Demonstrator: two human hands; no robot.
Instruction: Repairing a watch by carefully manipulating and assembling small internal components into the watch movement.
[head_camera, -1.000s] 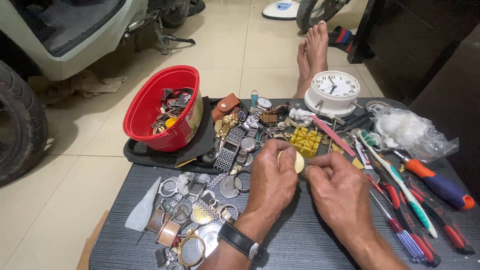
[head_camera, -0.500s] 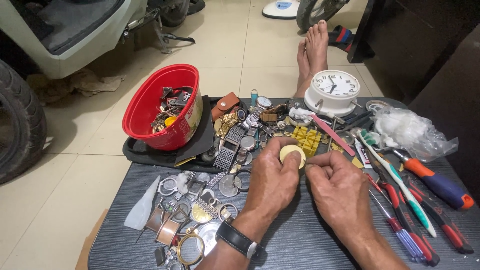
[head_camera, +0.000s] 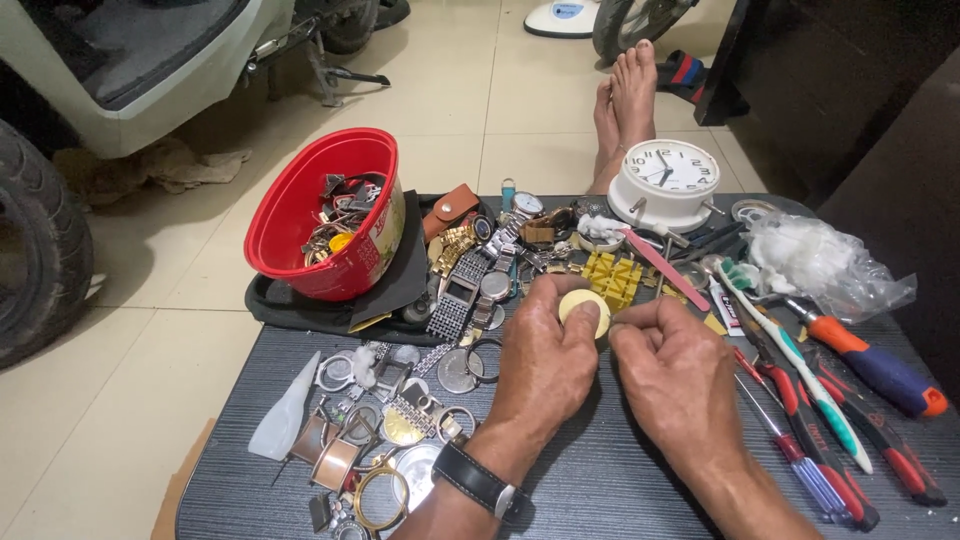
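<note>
My left hand (head_camera: 545, 360) pinches a small round pale yellow watch part (head_camera: 585, 310) between thumb and fingers, above the dark table (head_camera: 600, 480). My right hand (head_camera: 672, 370) sits just right of it with fingers curled, its fingertips touching the part's edge; whether it grips a thin tool I cannot tell. A black wristwatch (head_camera: 480, 480) is on my left wrist. A yellow plastic holder (head_camera: 612, 277) lies just behind the hands.
A red bowl (head_camera: 290, 215) of watch parts stands at the back left. Loose watches, straps and cases (head_camera: 400, 420) litter the left. A white alarm clock (head_camera: 665, 180), screwdrivers (head_camera: 850, 440), a toothbrush (head_camera: 790, 350) and a plastic bag (head_camera: 820, 260) lie right. Bare feet (head_camera: 625, 100) rest beyond.
Both hands stay together over the table; the left hand has turned the round part slightly so its pale face shows more.
</note>
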